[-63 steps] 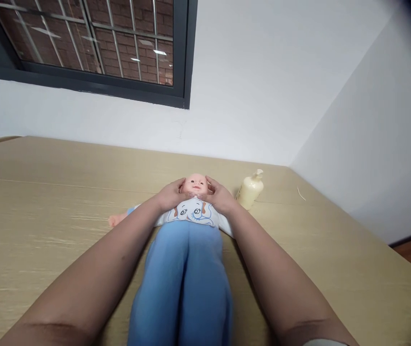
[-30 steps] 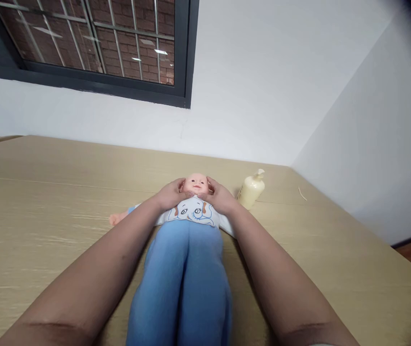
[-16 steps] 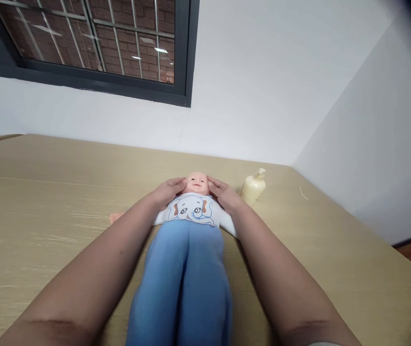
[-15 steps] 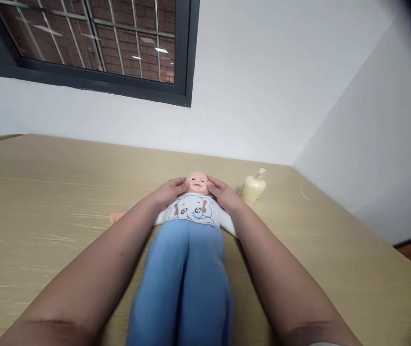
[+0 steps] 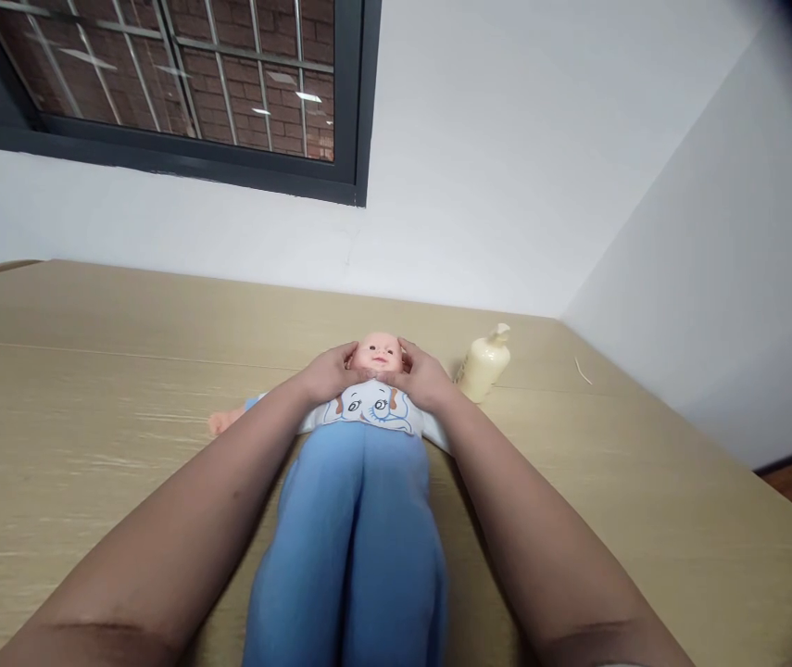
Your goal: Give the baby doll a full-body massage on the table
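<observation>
A baby doll (image 5: 368,463) lies on its back on the table, its head (image 5: 378,352) toward the wall. It wears a white top with an elephant print (image 5: 368,403) and blue trousers. My left hand (image 5: 332,373) cups one side of the doll's head, and my right hand (image 5: 425,375) cups the other. Both thumbs meet under the chin, at the neckline. The fingertips behind the head are partly hidden. One doll hand (image 5: 221,421) sticks out past my left forearm; the other is hidden near my right arm.
A pale yellow pump bottle (image 5: 484,366) stands just right of my right hand. Farther right, a short thin pale strip (image 5: 583,371) lies on the wood-grain table (image 5: 646,482). White walls (image 5: 493,167) and a dark-framed barred window (image 5: 360,111) are behind.
My thumbs have moved from the doll's cheeks down to beneath its chin, meeting near the middle. The fingers stay at the sides of the head.
</observation>
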Demonstrator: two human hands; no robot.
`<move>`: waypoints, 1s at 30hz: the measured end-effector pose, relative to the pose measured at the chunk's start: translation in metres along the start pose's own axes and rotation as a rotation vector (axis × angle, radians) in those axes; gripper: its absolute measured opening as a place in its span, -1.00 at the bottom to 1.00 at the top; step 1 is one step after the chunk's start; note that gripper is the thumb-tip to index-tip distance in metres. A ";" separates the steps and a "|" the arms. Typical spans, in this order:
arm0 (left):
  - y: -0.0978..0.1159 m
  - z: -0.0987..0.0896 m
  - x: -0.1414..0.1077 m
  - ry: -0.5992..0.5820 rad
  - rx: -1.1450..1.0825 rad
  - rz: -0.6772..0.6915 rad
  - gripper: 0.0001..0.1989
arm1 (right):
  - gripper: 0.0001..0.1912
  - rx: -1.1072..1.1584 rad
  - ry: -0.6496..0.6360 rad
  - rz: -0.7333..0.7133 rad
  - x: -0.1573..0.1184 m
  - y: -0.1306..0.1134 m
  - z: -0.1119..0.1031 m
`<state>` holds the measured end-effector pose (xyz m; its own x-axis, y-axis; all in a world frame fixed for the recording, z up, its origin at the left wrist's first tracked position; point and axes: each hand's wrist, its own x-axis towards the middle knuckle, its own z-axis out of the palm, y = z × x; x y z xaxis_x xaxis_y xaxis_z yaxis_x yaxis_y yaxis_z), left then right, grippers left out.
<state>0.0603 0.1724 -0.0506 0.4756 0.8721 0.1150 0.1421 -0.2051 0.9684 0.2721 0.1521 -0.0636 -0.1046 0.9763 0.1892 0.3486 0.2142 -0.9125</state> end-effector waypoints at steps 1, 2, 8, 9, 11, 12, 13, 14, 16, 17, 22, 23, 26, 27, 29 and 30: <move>-0.001 -0.001 0.000 -0.011 -0.023 -0.003 -0.40 | -0.21 0.032 -0.020 -0.019 0.000 0.000 0.000; -0.003 -0.002 0.000 -0.023 -0.046 -0.007 -0.39 | -0.24 0.065 -0.043 -0.039 0.000 0.000 -0.001; -0.007 -0.009 -0.004 -0.114 -0.399 -0.081 -0.37 | -0.40 0.241 -0.159 -0.101 0.000 0.002 -0.007; -0.006 -0.010 -0.005 -0.118 -0.463 -0.102 -0.38 | -0.40 0.266 -0.162 -0.094 0.001 0.005 -0.008; -0.006 -0.010 -0.005 -0.091 -0.542 -0.138 -0.44 | -0.40 0.279 -0.122 -0.068 0.004 0.011 -0.010; -0.006 -0.009 -0.004 -0.060 -0.558 -0.149 -0.48 | -0.42 0.265 -0.086 -0.055 0.005 0.014 -0.010; -0.007 -0.009 -0.003 -0.028 -0.566 -0.156 -0.52 | -0.44 0.240 -0.047 -0.044 0.007 0.017 -0.011; -0.007 -0.007 -0.002 0.006 -0.568 -0.159 -0.56 | -0.48 0.206 -0.004 -0.036 0.008 0.018 -0.011; -0.009 -0.005 0.001 0.071 -0.557 -0.159 -0.60 | -0.57 0.135 0.080 -0.032 0.010 0.017 -0.011; -0.010 -0.003 0.002 0.102 -0.545 -0.157 -0.61 | -0.62 0.099 0.130 -0.035 0.010 0.015 -0.012; -0.009 0.001 0.005 0.290 -0.440 -0.116 -0.56 | -0.76 -0.043 0.335 -0.127 0.003 -0.020 -0.019; -0.007 0.001 0.004 0.346 -0.408 -0.101 -0.57 | -0.77 -0.057 0.359 -0.158 -0.001 -0.029 -0.022; 0.004 0.000 0.000 0.518 -0.303 -0.043 -0.67 | -0.69 -0.119 0.458 -0.286 -0.012 -0.057 -0.038; 0.010 0.000 -0.001 0.561 -0.270 -0.020 -0.71 | -0.65 -0.153 0.502 -0.328 -0.016 -0.065 -0.047; 0.023 0.002 -0.003 0.624 -0.216 0.032 -0.76 | -0.61 -0.233 0.586 -0.372 -0.023 -0.077 -0.069; 0.030 0.004 -0.003 0.644 -0.200 0.059 -0.77 | -0.62 -0.273 0.615 -0.365 -0.026 -0.080 -0.081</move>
<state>0.0668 0.1620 -0.0225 -0.1434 0.9655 0.2175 -0.0612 -0.2280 0.9717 0.3221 0.1119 0.0338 0.2522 0.6657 0.7023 0.6173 0.4482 -0.6466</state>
